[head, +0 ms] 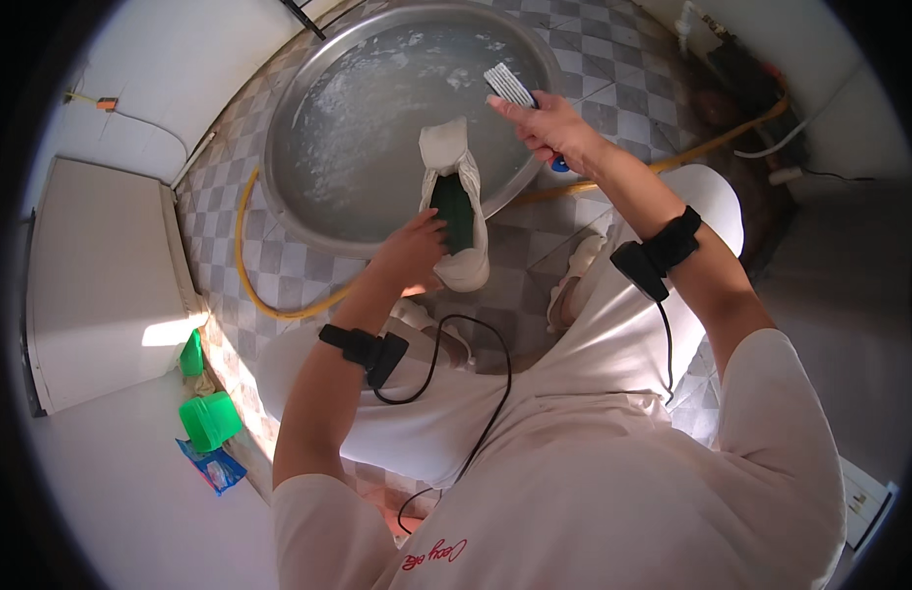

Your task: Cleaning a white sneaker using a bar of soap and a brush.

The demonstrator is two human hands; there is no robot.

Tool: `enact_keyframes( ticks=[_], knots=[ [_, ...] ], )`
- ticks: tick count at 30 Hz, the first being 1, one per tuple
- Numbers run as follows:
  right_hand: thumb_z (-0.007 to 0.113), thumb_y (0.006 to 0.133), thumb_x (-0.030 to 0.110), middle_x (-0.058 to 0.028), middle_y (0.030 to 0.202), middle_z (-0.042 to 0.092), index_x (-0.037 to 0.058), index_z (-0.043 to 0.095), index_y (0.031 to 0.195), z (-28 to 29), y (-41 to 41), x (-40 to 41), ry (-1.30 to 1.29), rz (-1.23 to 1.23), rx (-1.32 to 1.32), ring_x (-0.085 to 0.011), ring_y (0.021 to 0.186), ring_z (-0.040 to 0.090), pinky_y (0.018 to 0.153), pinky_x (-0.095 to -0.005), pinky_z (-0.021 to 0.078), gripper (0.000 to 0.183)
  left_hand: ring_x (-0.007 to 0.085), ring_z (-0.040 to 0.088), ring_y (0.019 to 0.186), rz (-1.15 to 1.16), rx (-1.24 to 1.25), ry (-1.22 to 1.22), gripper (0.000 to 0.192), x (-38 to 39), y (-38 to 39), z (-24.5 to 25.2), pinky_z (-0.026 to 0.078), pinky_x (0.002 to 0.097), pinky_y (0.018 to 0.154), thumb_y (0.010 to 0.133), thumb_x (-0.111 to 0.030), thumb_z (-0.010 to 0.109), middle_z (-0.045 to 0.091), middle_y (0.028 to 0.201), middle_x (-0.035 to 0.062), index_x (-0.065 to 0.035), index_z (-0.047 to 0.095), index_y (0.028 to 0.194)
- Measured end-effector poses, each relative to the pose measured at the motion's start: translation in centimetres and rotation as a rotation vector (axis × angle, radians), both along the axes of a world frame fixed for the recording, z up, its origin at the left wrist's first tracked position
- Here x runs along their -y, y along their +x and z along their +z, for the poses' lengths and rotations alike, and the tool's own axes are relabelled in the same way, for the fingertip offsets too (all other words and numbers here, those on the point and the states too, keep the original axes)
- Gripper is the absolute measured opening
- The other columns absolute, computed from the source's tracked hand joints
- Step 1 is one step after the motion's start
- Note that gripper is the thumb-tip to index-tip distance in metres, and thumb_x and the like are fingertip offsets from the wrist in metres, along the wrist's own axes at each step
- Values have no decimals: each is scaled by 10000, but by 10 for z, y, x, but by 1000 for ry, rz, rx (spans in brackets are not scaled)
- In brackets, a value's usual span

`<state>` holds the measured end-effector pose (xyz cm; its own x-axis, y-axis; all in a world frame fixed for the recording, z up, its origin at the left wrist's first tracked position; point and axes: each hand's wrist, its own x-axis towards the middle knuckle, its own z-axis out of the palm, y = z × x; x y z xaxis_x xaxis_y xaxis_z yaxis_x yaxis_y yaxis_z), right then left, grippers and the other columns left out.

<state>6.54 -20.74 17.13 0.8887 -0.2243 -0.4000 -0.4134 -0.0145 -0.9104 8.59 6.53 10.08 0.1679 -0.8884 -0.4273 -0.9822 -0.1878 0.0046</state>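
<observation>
My left hand (415, 251) grips a white fabric shoe (445, 150) by its side, fingers reaching over the opening. The shoe's dark green inside (454, 210) faces up, and its tongue is folded out over the toe end. Held over the near rim of a wide metal basin (286, 214), the shoe points away from me. Cloudy water with patches of foam (353, 140) lies in the basin. In my right hand (555, 129) is a scrub brush (509, 83) with pale bristles and a blue handle end, raised above the basin's right side, apart from the shoe.
A yellow hose (249, 287) curls round the basin on the checkered tile floor (220, 251). Green plastic containers (211, 420) and a blue packet (214, 466) stand by the left wall. Black cables (509, 361) run from my forearm bands. A pump-like device (751, 81) sits at the right.
</observation>
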Motion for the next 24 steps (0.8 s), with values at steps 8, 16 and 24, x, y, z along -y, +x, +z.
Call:
enact_keyframes(
  ticks=[8, 16, 24],
  knots=[
    [555, 915, 528, 45, 580, 419, 53, 538, 888, 51, -170, 195, -290, -580, 231, -34, 447, 363, 405, -210, 308, 476, 248, 496, 1238, 117, -80, -204, 619, 7, -16, 13, 118, 438, 1189, 753, -555, 645, 666, 1079, 131, 12, 700, 994],
    [575, 825, 670, -34, 578, 551, 65, 597, 678, -247, -389, 174, -7, -452, -802, -125, 409, 466, 400, -264, 408, 622, 256, 511, 1196, 137, -103, -168, 280, 22, -24, -6, 85, 635, 1138, 778, -233, 624, 643, 1101, 92, -43, 701, 970],
    [646, 824, 314, -196, 1231, 491, 40, 508, 1189, -338, -286, 188, -840, -527, -551, -384, 1100, 554, 908, -466, 485, 476, 226, 494, 1230, 144, -78, -174, 196, 5, -20, 10, 103, 651, 1141, 741, -72, 584, 644, 1059, 57, -69, 711, 890]
  ],
)
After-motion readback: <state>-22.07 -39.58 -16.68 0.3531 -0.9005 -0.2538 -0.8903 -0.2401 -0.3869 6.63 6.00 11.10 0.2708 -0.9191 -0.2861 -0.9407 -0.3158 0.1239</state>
